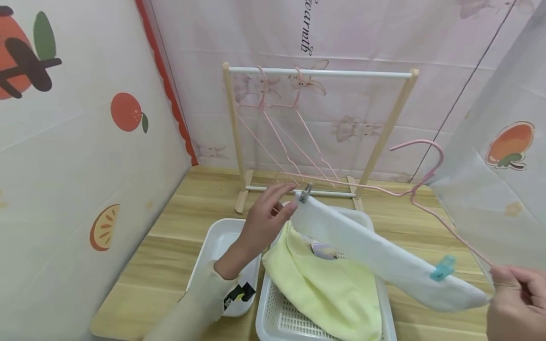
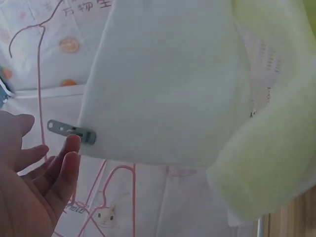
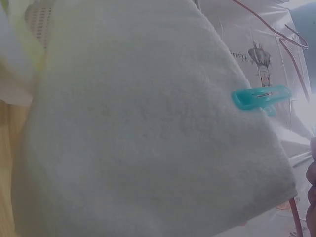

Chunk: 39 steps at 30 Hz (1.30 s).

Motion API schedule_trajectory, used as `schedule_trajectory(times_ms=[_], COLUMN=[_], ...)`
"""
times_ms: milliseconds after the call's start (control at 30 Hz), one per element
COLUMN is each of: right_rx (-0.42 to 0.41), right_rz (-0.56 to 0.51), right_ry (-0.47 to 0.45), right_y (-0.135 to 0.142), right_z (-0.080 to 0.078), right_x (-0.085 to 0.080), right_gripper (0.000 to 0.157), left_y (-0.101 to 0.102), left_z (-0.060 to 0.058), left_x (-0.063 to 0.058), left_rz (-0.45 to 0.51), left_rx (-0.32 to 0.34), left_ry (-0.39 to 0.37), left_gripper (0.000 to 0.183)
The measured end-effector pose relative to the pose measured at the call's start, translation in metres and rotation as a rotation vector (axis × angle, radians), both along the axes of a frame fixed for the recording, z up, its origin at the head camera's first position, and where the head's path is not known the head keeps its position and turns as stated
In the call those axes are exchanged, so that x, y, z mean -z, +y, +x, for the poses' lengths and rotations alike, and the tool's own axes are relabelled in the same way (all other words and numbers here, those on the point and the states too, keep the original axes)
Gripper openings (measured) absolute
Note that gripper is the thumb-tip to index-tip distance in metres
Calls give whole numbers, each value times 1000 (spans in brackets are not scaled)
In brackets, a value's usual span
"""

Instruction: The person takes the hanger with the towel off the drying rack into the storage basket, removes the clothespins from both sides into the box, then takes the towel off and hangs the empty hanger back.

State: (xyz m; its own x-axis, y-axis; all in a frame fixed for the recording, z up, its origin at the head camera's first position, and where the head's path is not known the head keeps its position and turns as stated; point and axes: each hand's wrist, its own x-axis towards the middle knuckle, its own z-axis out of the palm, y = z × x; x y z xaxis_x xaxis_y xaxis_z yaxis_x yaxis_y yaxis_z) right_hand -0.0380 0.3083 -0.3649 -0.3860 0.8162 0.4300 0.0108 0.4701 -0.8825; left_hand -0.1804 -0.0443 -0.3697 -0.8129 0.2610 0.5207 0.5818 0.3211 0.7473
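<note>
A white cloth [image 1: 362, 237] hangs along the lower side of a pink wire hanger [image 1: 426, 176]; the bar beneath it is hidden. My right hand [image 1: 518, 300] grips the hanger's right corner, close to the cloth's end. A grey metal clip [image 1: 305, 193] sits on the cloth's left edge, and a teal clip [image 1: 443, 268] is fastened near the right end. My left hand [image 1: 269, 213] is beside the grey clip, its fingers loosely bent. In the left wrist view, a fingertip [image 2: 74, 143] meets the grey clip's edge without a pinch. The right wrist view shows the teal clip [image 3: 261, 98] biting the cloth.
Below the cloth, a yellow cloth [image 1: 324, 284] lies in a white perforated basket [image 1: 261, 327]. A white tray [image 1: 222, 227] with small dark items stands left of it. Behind is a wooden rack [image 1: 386, 128] with two pink hangers [image 1: 298, 102] on its top bar [image 1: 354, 74].
</note>
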Motion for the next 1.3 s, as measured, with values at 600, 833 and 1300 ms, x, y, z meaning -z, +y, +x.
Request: schedule_trajectory(times_ms=[600,833,1300], right_rx=[-382,-387,-394], right_rz=[209,254,312], right_ry=[365,325,253], right_y=[-15,-17,-20], right_z=[-31,-36,-38], right_x=[7,9,13], right_gripper=[23,21,19], left_y=[-28,-36,-41], left_z=[22,29,29], left_x=[7,5,12], left_rz=[276,293,467], left_rx=[95,58,-33], left_ry=[-391,-435,-457], left_gripper=[41,29,19])
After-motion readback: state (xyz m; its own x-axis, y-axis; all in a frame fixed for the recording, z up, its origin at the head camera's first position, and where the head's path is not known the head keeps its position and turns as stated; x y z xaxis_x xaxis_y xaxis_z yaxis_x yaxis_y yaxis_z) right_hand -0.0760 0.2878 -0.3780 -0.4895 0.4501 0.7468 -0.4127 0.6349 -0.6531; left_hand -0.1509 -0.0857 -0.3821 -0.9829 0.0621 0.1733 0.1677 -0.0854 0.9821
